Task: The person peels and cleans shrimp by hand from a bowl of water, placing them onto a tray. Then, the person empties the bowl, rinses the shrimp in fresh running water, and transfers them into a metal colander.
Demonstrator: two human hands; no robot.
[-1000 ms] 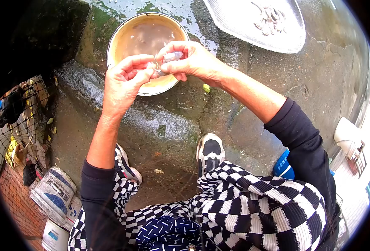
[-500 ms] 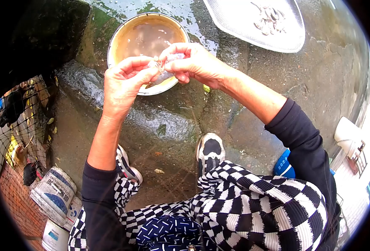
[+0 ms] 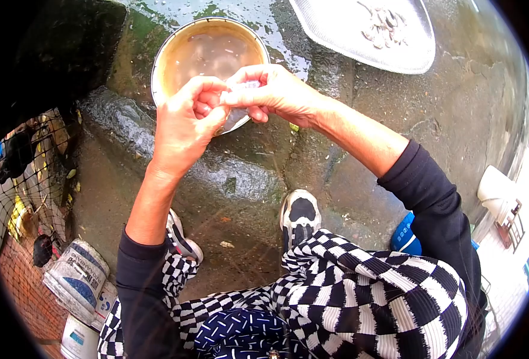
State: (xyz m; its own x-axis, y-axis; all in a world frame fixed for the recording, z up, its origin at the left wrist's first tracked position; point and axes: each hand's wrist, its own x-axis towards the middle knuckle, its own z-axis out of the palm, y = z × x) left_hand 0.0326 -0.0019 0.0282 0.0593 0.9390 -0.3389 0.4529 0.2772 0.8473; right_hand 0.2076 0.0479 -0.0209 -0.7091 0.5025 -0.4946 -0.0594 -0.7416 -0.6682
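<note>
Over the near side of a basin (image 3: 158, 66) of cloudy brown water, my two hands meet. A pale, translucent shrimp (image 3: 249, 85) shows between the fingers of my right hand (image 3: 273, 93), which is closed around it. My left hand (image 3: 183, 122) is closed in a pinch at the shrimp's left end, its fingertips touching those of the right. Most of the shrimp is hidden by the fingers. Small pale bits float in the water.
A white mesh basket (image 3: 330, 33) with several shrimp (image 3: 385, 27) lies at upper right on the wet concrete. Netting (image 3: 43, 173) and a white bucket (image 3: 79, 338) stand at left. A blue object (image 3: 406, 236) sits beside my right leg.
My left hand has turned and its fingers have curled in closer against my right fingertips. The thin feelers visible between the hands before are now hidden.
</note>
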